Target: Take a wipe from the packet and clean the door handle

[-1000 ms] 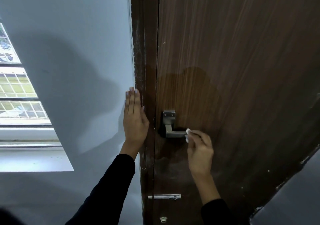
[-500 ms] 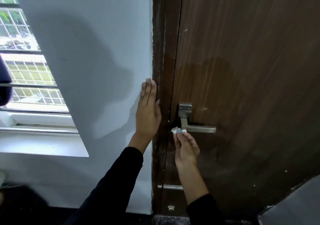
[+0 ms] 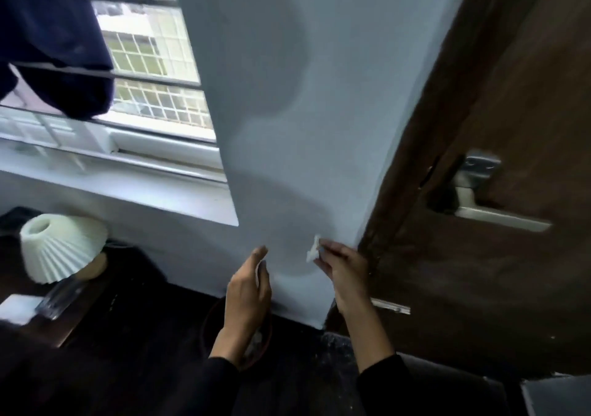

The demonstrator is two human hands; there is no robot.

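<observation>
Down below the handle [image 3: 489, 206] and well to its left, a dark round bin [image 3: 265, 335] sits on the floor against the wall [image 3: 303, 96], mostly hidden behind the left wrist, with something pale and crumpled showing inside it; what exactly it is cannot be told. The right hand [image 3: 343, 271] is pinched shut on the wipe [image 3: 312, 249], a small white scrunched bit held at the fingertips, and that wipe is now off the handle entirely, down-left of it, in front of the wall just past the door frame [image 3: 412, 166]. The left hand [image 3: 248, 294] hangs loosely open, fingers slightly curled, holding nothing, further left of the handle and just above the bin. Big change from half a second ago: then the left palm lay flat on the wall beside the frame and the right hand had the wipe up against the handle's inner end; now both hands have dropped away and the handle stands bare on the door [image 3: 527, 96]. The view has swung left and down too, so far left of the handle a pleated pale lampshade [image 3: 62, 246] shows below the window [image 3: 150, 64], and a dark blue cloth [image 3: 54, 38] hangs over the window's upper part. The packet is not visible.
</observation>
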